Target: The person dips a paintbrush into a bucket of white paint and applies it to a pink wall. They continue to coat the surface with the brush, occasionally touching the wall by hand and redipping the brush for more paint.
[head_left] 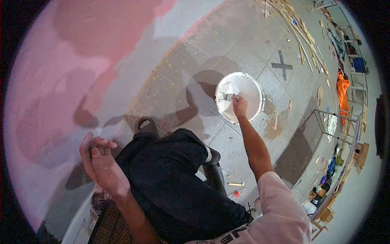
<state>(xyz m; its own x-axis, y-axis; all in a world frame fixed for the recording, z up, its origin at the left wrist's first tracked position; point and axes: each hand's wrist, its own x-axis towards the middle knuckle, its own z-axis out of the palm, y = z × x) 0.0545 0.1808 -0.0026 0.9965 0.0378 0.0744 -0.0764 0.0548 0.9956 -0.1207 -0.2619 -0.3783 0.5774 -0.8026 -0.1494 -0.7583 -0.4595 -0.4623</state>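
My right hand (240, 107) reaches over a white bucket (258, 90) on the tiled floor, its fingers closed round the handle of a paintbrush (226, 96). The brush's head points to the left inside the bucket, close to the white-coated inner wall. How much paint is on its bristles I cannot make out. Over by the wall (134, 61), which is partly pink and partly pale, my left hand (103, 164) is raised with loosely curled fingers spread apart and nothing in it.
My bent legs in dark trousers (170, 162) lie between my hands. A black tape cross (281, 65) marks the floor beyond the bucket. Long wooden strips (302, 34) lie farther off. At the right are a metal frame (335, 138) and an orange cloth (343, 95). Wood scraps litter the floor.
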